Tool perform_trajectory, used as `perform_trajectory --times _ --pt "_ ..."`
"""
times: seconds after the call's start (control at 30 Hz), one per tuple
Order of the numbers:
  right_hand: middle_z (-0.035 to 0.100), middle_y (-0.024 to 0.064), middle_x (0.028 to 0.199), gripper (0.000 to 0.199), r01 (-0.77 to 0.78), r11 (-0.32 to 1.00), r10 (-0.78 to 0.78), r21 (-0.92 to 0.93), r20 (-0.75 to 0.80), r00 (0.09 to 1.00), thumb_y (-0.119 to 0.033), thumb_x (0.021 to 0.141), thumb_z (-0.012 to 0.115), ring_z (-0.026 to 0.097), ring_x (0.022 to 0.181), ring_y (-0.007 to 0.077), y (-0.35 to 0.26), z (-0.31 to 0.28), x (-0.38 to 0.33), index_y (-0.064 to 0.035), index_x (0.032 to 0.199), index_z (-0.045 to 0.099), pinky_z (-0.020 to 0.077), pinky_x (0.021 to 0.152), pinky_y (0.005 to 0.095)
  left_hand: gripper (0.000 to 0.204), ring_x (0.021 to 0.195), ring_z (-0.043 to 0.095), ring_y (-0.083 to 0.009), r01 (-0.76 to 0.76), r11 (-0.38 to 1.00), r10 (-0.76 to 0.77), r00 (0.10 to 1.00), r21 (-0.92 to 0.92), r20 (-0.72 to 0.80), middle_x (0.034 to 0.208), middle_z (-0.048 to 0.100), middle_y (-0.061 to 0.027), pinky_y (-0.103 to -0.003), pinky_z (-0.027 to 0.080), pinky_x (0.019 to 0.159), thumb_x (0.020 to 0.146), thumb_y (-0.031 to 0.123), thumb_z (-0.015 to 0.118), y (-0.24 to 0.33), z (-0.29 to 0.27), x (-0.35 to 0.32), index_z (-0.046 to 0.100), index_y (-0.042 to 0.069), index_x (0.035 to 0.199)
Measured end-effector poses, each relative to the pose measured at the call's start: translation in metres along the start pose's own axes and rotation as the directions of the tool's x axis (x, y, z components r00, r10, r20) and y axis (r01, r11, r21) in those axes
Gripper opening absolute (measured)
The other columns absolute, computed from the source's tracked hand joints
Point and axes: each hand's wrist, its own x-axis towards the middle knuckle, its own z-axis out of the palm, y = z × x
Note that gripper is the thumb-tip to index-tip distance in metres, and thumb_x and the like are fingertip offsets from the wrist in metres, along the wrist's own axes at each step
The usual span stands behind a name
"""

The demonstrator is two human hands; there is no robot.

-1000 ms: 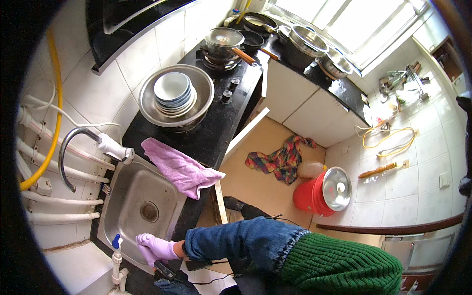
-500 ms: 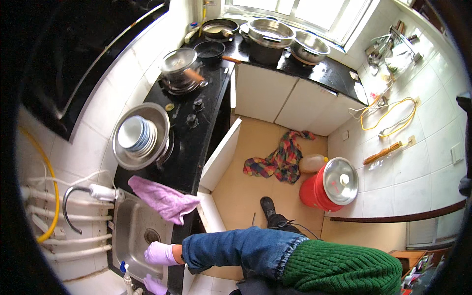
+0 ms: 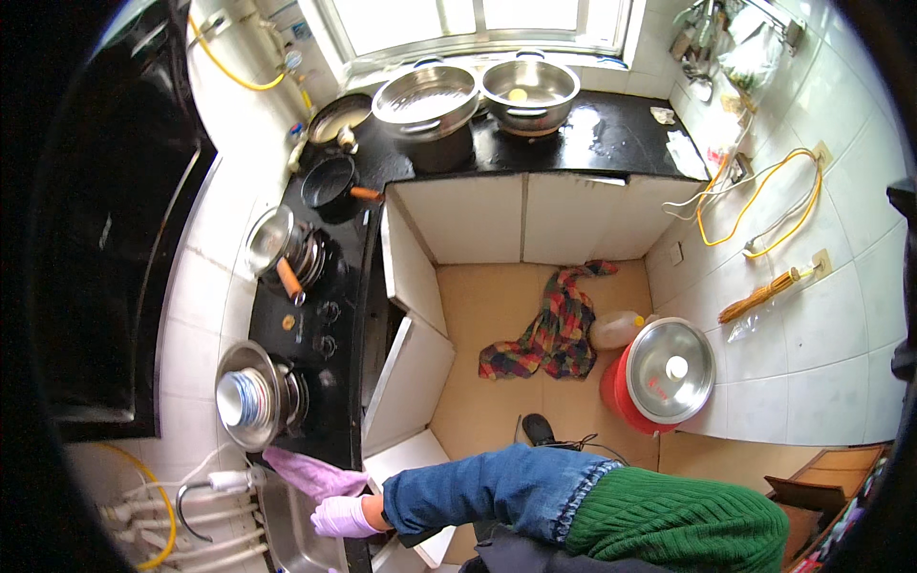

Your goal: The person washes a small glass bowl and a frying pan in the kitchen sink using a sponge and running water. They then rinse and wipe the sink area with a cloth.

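Note:
My right hand (image 3: 344,517), in a pale purple rubber glove, is over the right edge of the steel sink (image 3: 291,525). Its fingers are curled, right at the lower edge of a purple cloth (image 3: 315,475); whether they pinch it is hidden. The cloth lies crumpled between the sink and the stove counter. A denim cuff and a green knit sleeve cover the right arm, which crosses in from the right. Of my left hand only a sliver of purple glove (image 3: 333,570) shows at the bottom rim.
A steel basin (image 3: 252,354) holding stacked bowls (image 3: 239,399) stands on the stove, beyond the sink. Pans and steel pots (image 3: 425,95) line the far counter. Cabinet doors (image 3: 409,382) hang open on the left; a checked cloth (image 3: 549,334) and a red bucket (image 3: 621,392) occupy the floor.
My right hand has left the sink basin for the lower edge of the purple cloth. My left hand has nearly dropped out of sight. The whole view has shifted.

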Motion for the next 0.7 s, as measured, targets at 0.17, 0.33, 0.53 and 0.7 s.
perform_trajectory --times 0.17,0.33,0.53,0.7 --pt "0.062 0.0196 0.115 0.019 0.045 0.999 -0.046 -0.005 -0.136 0.990 -0.018 0.077 0.066 0.058 0.115 0.0401 0.021 -0.056 0.003 -0.0070 0.093 0.068 0.0509 0.085 0.0548 0.080 0.112 0.056 -0.0404 -0.085 0.965 0.104 0.992 0.248 -0.064 0.120 0.060 -0.0272 -0.048 0.041 0.099 0.079 0.056 0.072 0.024 -0.008 -0.003 0.055 -0.007 0.126" --pt "0.052 0.0139 0.132 0.036 -0.158 0.980 0.139 0.119 0.158 0.978 -0.029 0.083 0.064 0.048 0.125 0.0292 0.062 -0.089 -0.017 -0.0103 0.113 0.063 0.0418 0.097 0.0549 0.058 0.106 0.058 -0.0322 -0.225 0.971 0.208 0.962 -0.078 -0.177 0.115 0.061 -0.0209 -0.042 0.045 0.092 0.088 0.041 0.067 0.072 0.008 0.004 0.057 -0.005 0.122" --pt "0.065 0.0252 0.117 0.036 -0.526 0.849 0.499 0.056 0.245 0.832 -0.020 0.096 0.052 0.062 0.106 0.0412 0.134 -0.114 -0.036 0.0061 0.117 0.063 0.0489 0.096 0.0477 0.021 0.089 0.060 -0.0209 -0.243 0.767 0.296 0.955 -0.593 -0.009 0.102 0.064 -0.0114 -0.035 0.050 0.079 0.100 0.016 0.060 0.203 0.047 -0.029 0.058 -0.002 0.109" --pt "0.068 0.0216 0.097 0.017 -0.434 0.891 0.416 -0.131 -0.148 0.897 -0.010 0.085 0.058 0.067 0.092 0.0393 0.190 -0.169 -0.067 0.0003 0.092 0.068 0.0551 0.082 0.0472 0.031 0.066 0.037 -0.0112 -0.357 0.747 0.509 0.850 -0.561 0.136 0.070 0.035 0.0009 -0.031 0.037 0.057 0.100 0.017 0.060 0.299 0.056 -0.056 0.044 0.004 0.078"
